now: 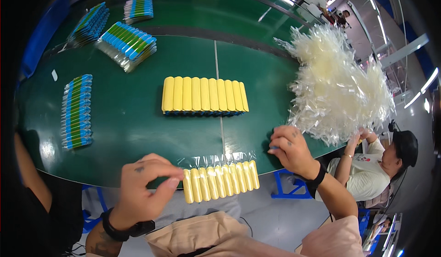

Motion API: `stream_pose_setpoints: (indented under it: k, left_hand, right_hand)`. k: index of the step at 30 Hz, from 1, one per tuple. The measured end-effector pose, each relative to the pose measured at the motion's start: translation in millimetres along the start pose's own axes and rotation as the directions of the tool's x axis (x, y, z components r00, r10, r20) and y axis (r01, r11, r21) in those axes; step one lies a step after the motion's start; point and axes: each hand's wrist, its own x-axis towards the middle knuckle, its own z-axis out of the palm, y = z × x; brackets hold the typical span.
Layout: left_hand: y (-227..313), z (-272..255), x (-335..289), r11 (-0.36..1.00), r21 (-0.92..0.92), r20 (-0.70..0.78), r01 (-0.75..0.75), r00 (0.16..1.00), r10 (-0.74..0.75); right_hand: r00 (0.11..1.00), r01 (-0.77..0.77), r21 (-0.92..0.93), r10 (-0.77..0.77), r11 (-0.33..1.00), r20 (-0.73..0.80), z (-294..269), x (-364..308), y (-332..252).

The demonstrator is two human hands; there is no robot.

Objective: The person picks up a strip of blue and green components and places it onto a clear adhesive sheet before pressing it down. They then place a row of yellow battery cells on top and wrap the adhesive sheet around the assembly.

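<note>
At the table's near edge is a row of rounded yellow strips in clear sleeves, its lower part overhanging the edge. My left hand is closed in a pinch at the row's left end, thumb and forefinger against the end strip. To the right of the row, my right hand hovers over the table with curled fingers. A small bluish bit shows at its fingertips, too small to name. Farther in, a stacked block of yellow strips lies mid-table, dark along its near side.
Sleeved blue-and-green strips lie in a column at the left and in stacks farther back. A big heap of clear film sleeves covers the right side. A co-worker sits beyond it; another person's arm shows at left.
</note>
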Motion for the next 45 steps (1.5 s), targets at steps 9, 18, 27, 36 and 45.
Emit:
stream_pose_setpoints:
  k: [9,18,27,36,45]
  left_hand:
    - [-9,-16,-5,0.994,-0.026,0.047,0.107,0.993,-0.106]
    - [-26,-16,-3,0.995,0.102,-0.102,0.023,0.995,-0.012]
    - [-27,-17,-9,0.997,0.041,-0.136,0.069,0.989,-0.062]
    - [-25,-23,-15,0.998,-0.007,-0.129,0.065,0.989,-0.066]
    - [4,-7,-22,0.917,0.378,0.104,-0.126,0.990,0.093]
  right_hand:
    - [0.964,0.115,-0.048,-0.100,0.992,0.246,-16,53,-48]
    - [0.847,0.393,-0.013,-0.357,0.919,0.395,10,104,-81]
    - [0.802,0.505,0.091,-0.506,0.858,0.318,43,150,-118]
    - [0.814,0.354,0.031,-0.324,0.935,0.482,-15,54,-13]
    - [0.953,0.223,-0.460,-0.093,0.859,0.287,-27,53,-24]
